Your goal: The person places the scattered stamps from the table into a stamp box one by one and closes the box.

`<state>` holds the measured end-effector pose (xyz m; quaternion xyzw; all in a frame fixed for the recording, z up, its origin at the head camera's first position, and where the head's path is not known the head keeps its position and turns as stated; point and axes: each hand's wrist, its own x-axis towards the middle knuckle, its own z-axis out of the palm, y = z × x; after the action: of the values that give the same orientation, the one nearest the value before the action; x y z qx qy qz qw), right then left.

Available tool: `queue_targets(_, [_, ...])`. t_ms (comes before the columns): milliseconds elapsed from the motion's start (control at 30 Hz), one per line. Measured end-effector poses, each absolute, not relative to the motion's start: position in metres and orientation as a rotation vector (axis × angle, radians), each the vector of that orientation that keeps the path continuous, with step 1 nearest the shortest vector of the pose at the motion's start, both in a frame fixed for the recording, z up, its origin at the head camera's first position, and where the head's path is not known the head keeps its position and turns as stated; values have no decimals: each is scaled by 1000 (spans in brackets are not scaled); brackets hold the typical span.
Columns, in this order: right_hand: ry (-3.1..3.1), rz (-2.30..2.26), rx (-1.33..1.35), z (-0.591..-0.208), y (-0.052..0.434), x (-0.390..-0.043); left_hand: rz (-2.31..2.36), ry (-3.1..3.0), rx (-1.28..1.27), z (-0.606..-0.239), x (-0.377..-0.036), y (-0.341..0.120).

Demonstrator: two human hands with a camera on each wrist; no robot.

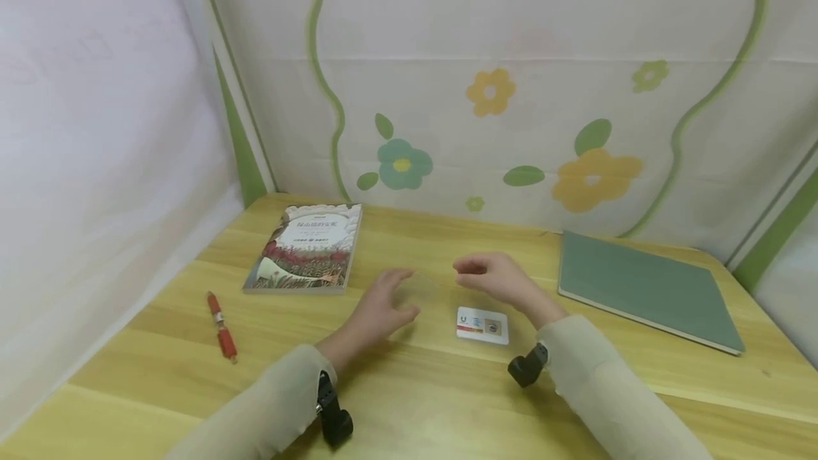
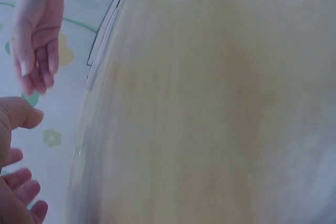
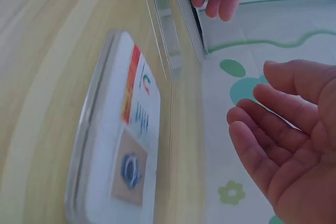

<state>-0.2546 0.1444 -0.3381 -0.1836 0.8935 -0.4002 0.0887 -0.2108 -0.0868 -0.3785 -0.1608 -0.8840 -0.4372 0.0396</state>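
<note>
On the wooden table lies a white card (image 1: pixel 482 326) with a coloured stripe, a logo and a picture. The right wrist view shows the card (image 3: pixel 137 129) close up, on a thick clear-edged base. A clear plastic piece (image 1: pixel 417 289), faint in the head view, lies beside the fingers of my left hand (image 1: pixel 378 311); the right wrist view catches this clear piece (image 3: pixel 167 38) on the table. My left hand has its fingers loosely bent, with nothing visibly held. Just beyond the card hovers my right hand (image 1: pixel 498 279), fingers relaxed and holding nothing.
A paperback book (image 1: pixel 307 250) lies at the back left, with a red pen (image 1: pixel 221 327) in front of it. The green hardcover notebook (image 1: pixel 645 291) rests at the right. Behind the table hangs a flowered cloth (image 1: pixel 447 41).
</note>
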Motion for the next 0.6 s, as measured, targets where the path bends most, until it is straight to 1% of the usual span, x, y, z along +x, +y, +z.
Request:
queue_targets(267, [2643,-1066,-646,-342,120,-266,-1360,-2741,-312,-383,-213,-85])
queue_targets(433, [2640,-1004,-639,-349,108,-272,-1359,-2772,-170,-387,-214,-82])
queue_targets(600, [2650,-961,-594,-351,97,-272,-1327,-2810,-98,-391,-216,-79])
